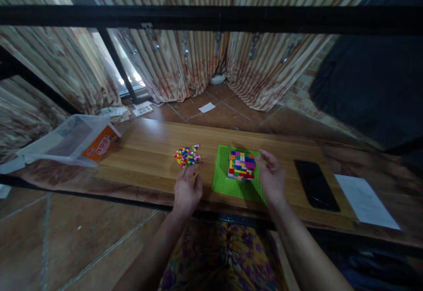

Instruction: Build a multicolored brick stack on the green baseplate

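Note:
My left hand [189,190] is at the near edge of a loose pile of small multicoloured toy bricks [185,155]. Its fingers stretch forward and touch the nearest bricks, with the thumb apart. A block built from many coloured bricks [242,165] stands on a bright green studded baseplate [220,181]. Just right of this block is my right hand [271,174], over the plate's right edge. Its fingers are loosely curved and apart, and I make out nothing between them.
Both lie on a low wooden board [148,145]. A black phone [316,184] and a white paper sheet [366,200] are at the right. A clear plastic box [72,137] with an orange label stands at the left end. A dark metal bar [211,18] crosses beyond, before striped curtains [185,71].

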Demonstrator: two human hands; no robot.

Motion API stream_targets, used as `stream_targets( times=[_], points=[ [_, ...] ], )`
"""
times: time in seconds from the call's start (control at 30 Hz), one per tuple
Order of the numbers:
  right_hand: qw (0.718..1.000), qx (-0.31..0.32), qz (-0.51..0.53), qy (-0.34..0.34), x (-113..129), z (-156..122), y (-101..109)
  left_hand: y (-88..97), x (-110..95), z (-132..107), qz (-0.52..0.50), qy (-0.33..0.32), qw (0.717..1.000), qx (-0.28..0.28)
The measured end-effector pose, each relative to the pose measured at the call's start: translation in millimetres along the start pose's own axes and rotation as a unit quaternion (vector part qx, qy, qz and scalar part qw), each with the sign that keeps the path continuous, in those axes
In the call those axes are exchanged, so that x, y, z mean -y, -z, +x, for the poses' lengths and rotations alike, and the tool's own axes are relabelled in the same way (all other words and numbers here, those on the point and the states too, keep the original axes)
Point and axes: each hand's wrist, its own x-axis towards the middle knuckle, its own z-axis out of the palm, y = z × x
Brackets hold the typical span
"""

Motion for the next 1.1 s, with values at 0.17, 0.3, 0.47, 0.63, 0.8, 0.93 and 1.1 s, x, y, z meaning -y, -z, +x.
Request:
stream_targets(
  times=[0.17, 0.3, 0.47, 0.63, 0.8, 0.93, 1.1],
  points=[
    [0.995, -0.058, 0.055, -0.057, 2, -13, 17, 28.6, 41, -6, 0.082, 0.116, 0.99, -0.025],
    [0.996, -0.056, 0.045, -0.061, 0, -27, 21, 25.3, 45, -4, 0.122, 0.105, 0.987, -0.006],
    [0.998, -0.038, 0.017, -0.045, -3, -35, 26, 12.5, 37, 4, 0.147, 0.077, 0.986, 0.014],
    [0.997, -0.035, -0.005, -0.061, -7, -37, 30, 7.9, 34, 6, 0.182, 0.071, 0.98, 0.035],
    [0.998, -0.031, -0.001, -0.062, -14, -38, 30, 7.6, 30, 5, 0.182, 0.062, 0.981, 0.032],
    [0.998, -0.025, -0.001, -0.066, -19, -38, 28, 3.5, 19, 3, 0.094, 0.057, 0.993, 0.041],
    [0.998, -0.015, -0.003, -0.063, -24, -39, 27, -12.4, -2, 6, -0.086, 0.068, 0.992, 0.062]
  ],
)
